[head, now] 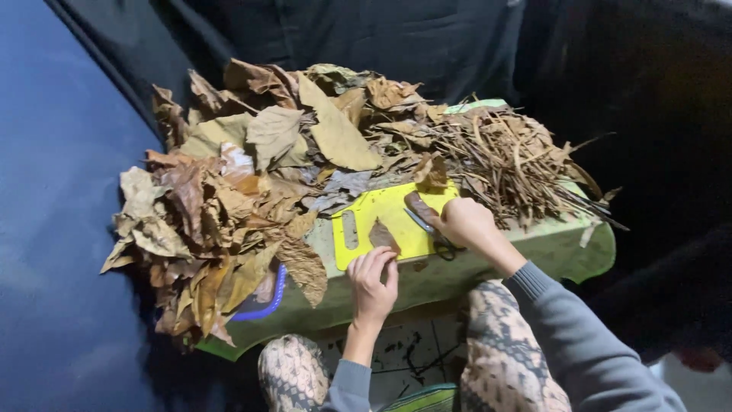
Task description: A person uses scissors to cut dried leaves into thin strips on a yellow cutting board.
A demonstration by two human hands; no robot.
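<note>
My left hand (373, 281) rests at the near edge of a yellow cutting board (393, 210), its fingertips on a small brown leaf piece (381, 235). My right hand (463, 223) grips small scissors (436, 238) with dark handles; the blades point left over the board, beside another brown leaf piece (419, 204). The board lies on a low green table (564, 248).
A big heap of dry brown leaves (229, 191) covers the table's left and back. A pile of thin leaf stems and strips (511, 156) lies at the right. A blue-rimmed object (272, 301) shows under the leaves. My patterned knees (503, 343) are below.
</note>
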